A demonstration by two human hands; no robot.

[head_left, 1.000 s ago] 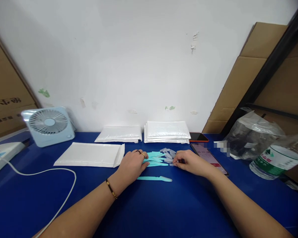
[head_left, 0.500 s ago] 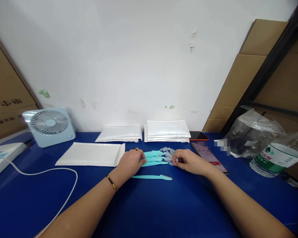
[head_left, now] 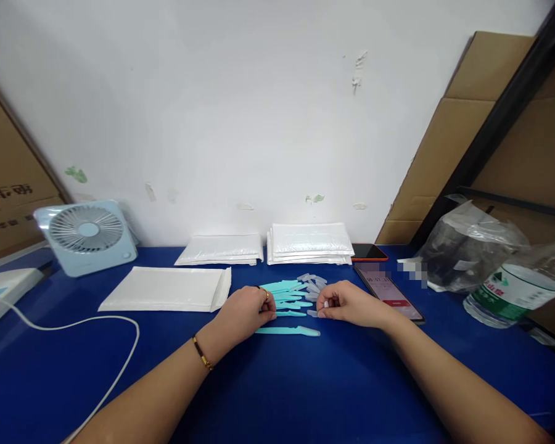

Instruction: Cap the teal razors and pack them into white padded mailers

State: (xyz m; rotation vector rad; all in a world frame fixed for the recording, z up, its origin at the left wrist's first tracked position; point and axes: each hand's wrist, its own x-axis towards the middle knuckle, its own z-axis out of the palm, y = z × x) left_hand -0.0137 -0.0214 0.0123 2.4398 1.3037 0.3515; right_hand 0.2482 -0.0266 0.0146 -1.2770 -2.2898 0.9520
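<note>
My left hand (head_left: 252, 310) pinches the handle of a teal eyebrow razor (head_left: 290, 314), its blade end pointing right. Facing it, my right hand (head_left: 342, 303) has its fingertips closed on a small clear plastic cap (head_left: 311, 313), a short gap from the razor's tip. Behind both hands lies a pile of teal eyebrow razors (head_left: 284, 287), and to its right a heap of loose clear caps (head_left: 315, 282). Nearer to me, a single razor (head_left: 288, 330) lies flat on the blue table, with what looks like a cap over its blade end.
A white padded envelope (head_left: 161, 290) lies left of my hands. More padded envelopes (head_left: 222, 248) and a stack of them (head_left: 309, 242) rest against the wall. Phones (head_left: 388, 290), a bagged dark object (head_left: 462, 246) and a water bottle (head_left: 509, 296) stand right; a fan (head_left: 90, 234) and cable (head_left: 136, 336) left.
Both hands have come slightly toward me, away from the pile. A razor in my left hand and a cap in my right now show apart from the others.
</note>
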